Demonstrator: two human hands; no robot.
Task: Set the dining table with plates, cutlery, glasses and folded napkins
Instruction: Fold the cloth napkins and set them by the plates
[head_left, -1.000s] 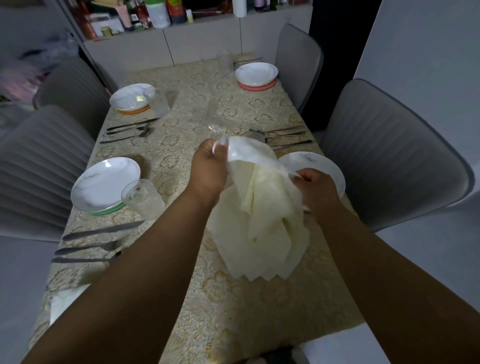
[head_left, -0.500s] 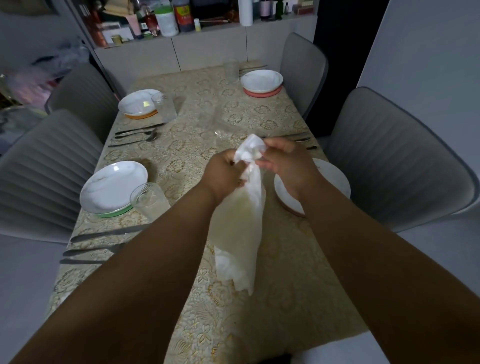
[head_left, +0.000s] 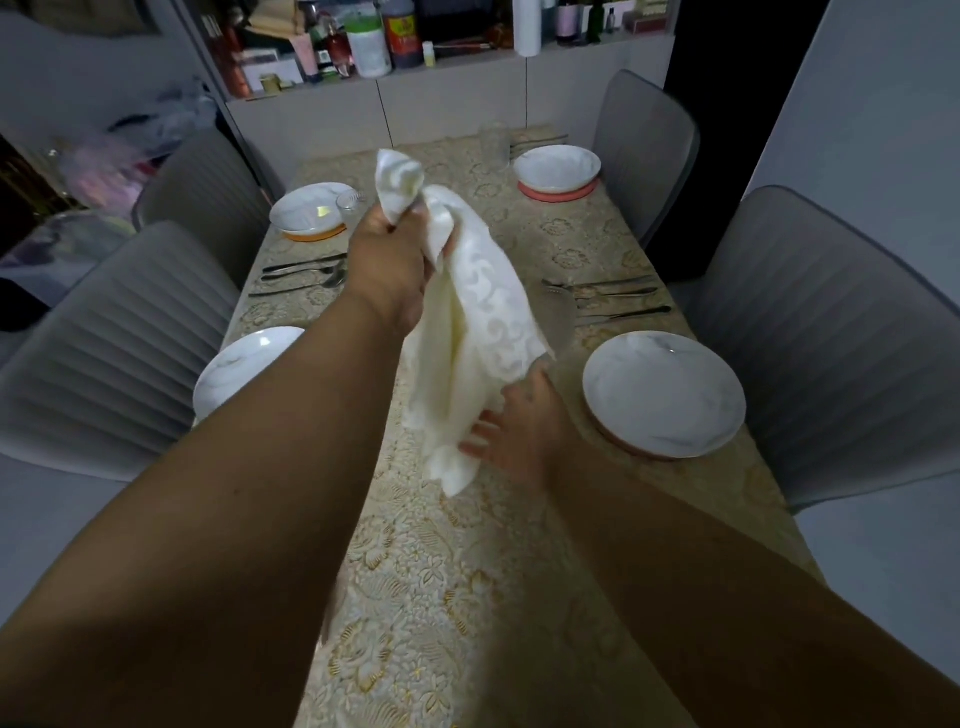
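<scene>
Fingers (head_left: 436, 244) hidden behind napkin (head_left: 478, 322) | near-left plate (head_left: 234, 364) half covered

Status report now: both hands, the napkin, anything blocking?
Left hand grips napkin top. Right hand open under its hanging end. Nothing blocking.

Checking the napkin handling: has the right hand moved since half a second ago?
Yes. The right hand has let go of the napkin's top and dropped toward the camera, now at its lower end, level with the near right plate.
</scene>
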